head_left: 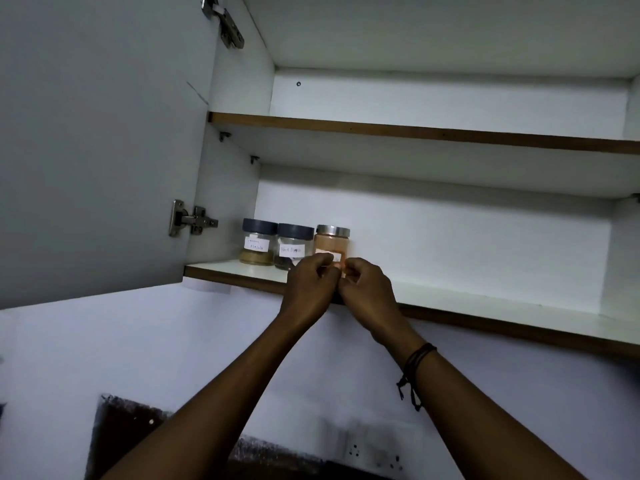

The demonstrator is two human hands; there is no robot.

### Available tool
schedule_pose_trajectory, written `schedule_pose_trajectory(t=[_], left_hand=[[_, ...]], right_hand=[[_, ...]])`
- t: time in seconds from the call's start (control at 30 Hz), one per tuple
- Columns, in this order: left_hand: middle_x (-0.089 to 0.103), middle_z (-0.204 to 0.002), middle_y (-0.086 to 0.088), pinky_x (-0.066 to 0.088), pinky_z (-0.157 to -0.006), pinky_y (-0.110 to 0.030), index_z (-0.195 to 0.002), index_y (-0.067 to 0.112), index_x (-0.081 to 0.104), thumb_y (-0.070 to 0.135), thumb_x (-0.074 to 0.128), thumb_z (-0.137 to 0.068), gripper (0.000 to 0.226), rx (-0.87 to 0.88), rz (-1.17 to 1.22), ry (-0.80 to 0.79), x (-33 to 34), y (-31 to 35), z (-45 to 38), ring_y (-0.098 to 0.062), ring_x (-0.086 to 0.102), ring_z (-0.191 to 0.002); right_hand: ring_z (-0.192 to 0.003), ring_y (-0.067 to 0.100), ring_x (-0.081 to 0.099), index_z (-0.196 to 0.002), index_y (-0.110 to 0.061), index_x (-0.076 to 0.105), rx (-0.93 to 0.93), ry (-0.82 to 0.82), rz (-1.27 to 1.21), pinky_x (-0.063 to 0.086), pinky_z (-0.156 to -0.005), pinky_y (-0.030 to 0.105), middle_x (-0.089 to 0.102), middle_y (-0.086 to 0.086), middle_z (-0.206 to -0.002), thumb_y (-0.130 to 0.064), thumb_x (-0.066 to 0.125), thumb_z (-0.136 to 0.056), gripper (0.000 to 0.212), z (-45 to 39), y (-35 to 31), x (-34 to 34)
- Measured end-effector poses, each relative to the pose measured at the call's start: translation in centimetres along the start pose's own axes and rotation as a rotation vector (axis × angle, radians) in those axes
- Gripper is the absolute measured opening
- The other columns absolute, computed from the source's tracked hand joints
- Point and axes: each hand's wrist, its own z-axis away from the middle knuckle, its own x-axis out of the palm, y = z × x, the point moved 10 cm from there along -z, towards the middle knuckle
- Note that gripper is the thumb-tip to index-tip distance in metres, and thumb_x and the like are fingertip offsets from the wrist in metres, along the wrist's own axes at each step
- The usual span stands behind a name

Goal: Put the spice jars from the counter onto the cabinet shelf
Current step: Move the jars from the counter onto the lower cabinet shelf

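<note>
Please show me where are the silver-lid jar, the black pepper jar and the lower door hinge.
silver-lid jar (331, 242): head view, orange body.
black pepper jar (292, 251): head view, label.
lower door hinge (194, 219): head view, metal arm.

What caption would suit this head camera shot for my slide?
Both hands, left hand and right hand, adjust the orange spice jar beside two dark-lidded jars on the lower cabinet shelf.

Clear jars: two with matt dark plastic lids (259, 225), one shiny metal lid (332, 231). Paper labels (256, 244). Shelf (485, 299)'s smooth white laminate, wood-look edge.
</note>
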Motion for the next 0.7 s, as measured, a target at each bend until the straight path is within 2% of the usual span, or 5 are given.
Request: schedule_pose_trajectory(t=[0.07,0.17,0.33,0.57,0.7], left_hand=[[0.071,-0.111,0.001,0.054,-0.088,-0.024,-0.118,0.016,0.07,0.021,0.057,-0.097,0.024,0.049,0.026,0.011,-0.4,0.4,2.4,-0.013,0.066,-0.103],[0.071,-0.105,0.013,0.044,-0.076,-0.002,-0.115,0.023,0.072,0.024,0.058,-0.097,0.023,0.025,0.051,-0.029,0.0,-0.4,6.2,0.003,0.064,-0.099],[0.07,-0.118,0.009,0.041,-0.084,-0.002,-0.124,0.019,0.069,0.024,0.052,-0.101,0.029,-0.078,0.026,-0.181,3.0,-5.1,15.1,-0.003,0.063,-0.107],[0.073,-0.112,0.005,0.048,-0.09,-0.014,-0.117,0.015,0.071,0.016,0.052,-0.099,0.026,-0.246,0.006,-0.421,7.2,-13.4,30.7,-0.003,0.065,-0.103],[0.069,-0.105,0.01,0.046,-0.079,-0.005,-0.118,0.018,0.069,0.016,0.05,-0.1,0.026,-0.362,-0.021,-0.55,9.1,-18.1,40.6,0.01,0.062,-0.093]], right_hand=[[-0.097,0.01,0.06,-0.122,-0.016,0.064,-0.034,0.023,-0.022,0.041,-0.073,0.008,0.062,-0.008,-0.105,-0.021,0.062,-0.091,0.032,2.4,-0.3,-0.7],[-0.113,0.013,0.059,-0.133,-0.013,0.059,-0.058,0.034,0.012,0.045,-0.091,0.019,0.063,0.0,-0.124,-0.021,0.062,-0.093,0.041,6.1,0.6,-1.2],[-0.119,0.016,0.058,-0.136,-0.015,0.055,0.112,-0.033,0.049,0.047,-0.1,0.028,0.059,0.002,-0.134,-0.024,0.061,-0.094,0.044,15.4,6.7,0.5],[-0.099,0.02,0.064,-0.115,-0.016,0.066,0.307,-0.189,0.097,0.047,-0.081,0.025,0.067,0.008,-0.111,-0.018,0.056,-0.09,0.027,30.9,15.4,4.5],[-0.104,0.019,0.063,-0.12,-0.016,0.062,0.506,-0.3,0.12,0.054,-0.089,0.036,0.064,0.007,-0.116,-0.022,0.053,-0.096,0.026,40.9,20.7,7.2]])
